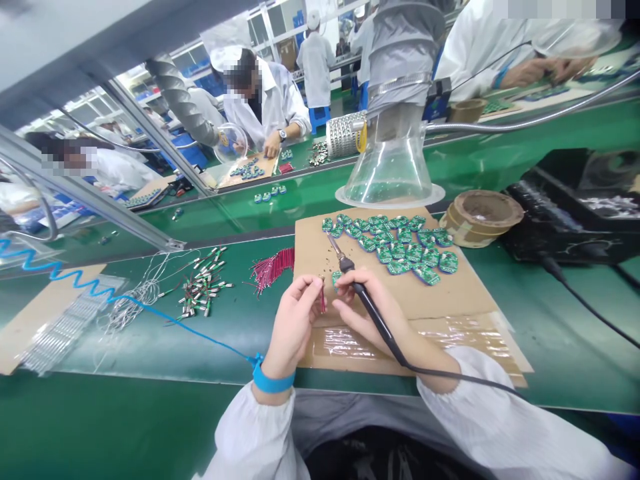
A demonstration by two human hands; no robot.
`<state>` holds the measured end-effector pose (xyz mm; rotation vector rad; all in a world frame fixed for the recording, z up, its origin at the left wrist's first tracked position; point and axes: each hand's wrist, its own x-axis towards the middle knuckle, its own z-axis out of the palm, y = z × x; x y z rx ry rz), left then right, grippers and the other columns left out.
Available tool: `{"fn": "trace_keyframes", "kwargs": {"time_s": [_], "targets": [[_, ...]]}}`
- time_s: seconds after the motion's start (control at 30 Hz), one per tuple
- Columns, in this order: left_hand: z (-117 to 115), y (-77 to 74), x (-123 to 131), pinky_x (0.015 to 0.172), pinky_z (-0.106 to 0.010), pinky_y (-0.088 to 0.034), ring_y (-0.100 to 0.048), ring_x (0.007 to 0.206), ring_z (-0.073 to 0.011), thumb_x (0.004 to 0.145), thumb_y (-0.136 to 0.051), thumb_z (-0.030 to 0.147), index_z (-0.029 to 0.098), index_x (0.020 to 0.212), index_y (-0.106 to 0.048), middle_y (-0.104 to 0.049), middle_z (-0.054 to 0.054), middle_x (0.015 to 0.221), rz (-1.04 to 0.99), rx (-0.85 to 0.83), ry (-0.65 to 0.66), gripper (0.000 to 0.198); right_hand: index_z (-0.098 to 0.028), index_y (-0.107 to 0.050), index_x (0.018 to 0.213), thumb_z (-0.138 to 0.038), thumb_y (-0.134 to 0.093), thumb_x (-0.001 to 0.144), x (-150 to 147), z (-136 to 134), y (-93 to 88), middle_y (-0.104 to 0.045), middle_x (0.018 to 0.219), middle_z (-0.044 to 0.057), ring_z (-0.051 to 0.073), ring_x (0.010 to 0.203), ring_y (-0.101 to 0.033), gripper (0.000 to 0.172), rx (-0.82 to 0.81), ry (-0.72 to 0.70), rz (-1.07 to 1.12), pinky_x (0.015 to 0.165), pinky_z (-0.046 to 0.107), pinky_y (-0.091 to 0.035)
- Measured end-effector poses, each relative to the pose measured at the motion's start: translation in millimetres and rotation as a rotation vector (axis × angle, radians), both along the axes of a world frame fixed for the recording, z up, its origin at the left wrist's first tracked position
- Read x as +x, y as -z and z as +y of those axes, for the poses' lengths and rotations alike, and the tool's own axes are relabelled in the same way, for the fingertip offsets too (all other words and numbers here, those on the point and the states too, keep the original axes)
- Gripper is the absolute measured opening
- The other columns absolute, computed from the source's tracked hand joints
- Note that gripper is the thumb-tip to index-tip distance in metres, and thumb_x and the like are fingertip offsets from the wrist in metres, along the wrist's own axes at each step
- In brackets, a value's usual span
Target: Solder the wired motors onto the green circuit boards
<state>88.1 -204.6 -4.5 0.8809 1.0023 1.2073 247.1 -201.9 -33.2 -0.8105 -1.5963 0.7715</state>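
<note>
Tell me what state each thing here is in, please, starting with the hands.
Left hand: closed, pinching short red wires
Right hand: gripping the soldering iron like a pen
Soldering iron: held, metal tip pointing forward over the cardboard
Green circuit boards: loose, overlapping on the cardboard
Blue wrist strap: fastened on the left wrist
Clear plastic extraction hood: upright, wide end down

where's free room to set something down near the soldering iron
Free: the cardboard sheet right of the green circuit boards, and the green bench mat between that sheet and the black cable. Crowded: around the left hand and right hand with the soldering iron, and the red-wired bundle leftward.
</note>
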Motion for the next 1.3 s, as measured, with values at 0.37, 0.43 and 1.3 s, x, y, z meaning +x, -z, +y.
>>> {"fn": "trace_keyframes", "kwargs": {"time_s": [0.37,0.43,1.3], "targets": [[-1,5.8,3,0.063,-0.019,-0.041,-0.051,0.066,-0.009,0.093,-0.068,0.039,0.016,0.086,-0.062,-0.057,0.001,0.073,0.113,0.032,-0.011,0.025,-0.028,-0.052,0.121,-0.009,-0.071,0.083,-5,-2,5.2,-0.057,0.101,0.002,0.017,0.086,-0.059,0.047,0.048,-0.078,-0.058,0.08,0.032,-0.052],[-1,7.2,3,0.063,-0.019,-0.041,-0.05,0.066,-0.009,0.093,-0.068,0.04,0.015,0.084,-0.061,-0.056,0.001,0.072,0.114,0.042,-0.011,0.027,-0.029,-0.053,0.123,-0.009,-0.072,0.083,-5,-2,6.0,-0.057,0.102,0.002,0.017,0.087,-0.06,0.048,0.044,-0.088,-0.069,0.082,0.033,-0.053],[1,18.8,-21,0.041,-0.016,-0.025,-0.034,0.044,-0.0022,0.093,-0.063,0.049,0.013,0.104,-0.067,-0.055,0.002,0.071,0.314,0.024,0.099,0.038,-0.025,-0.054,0.098,-0.006,-0.061,0.085,5,1,2.9,-0.052,0.081,-0.002,0.014,0.064,-0.058,0.024,0.103,0.251,-0.167,0.064,0.029,-0.047]]}}
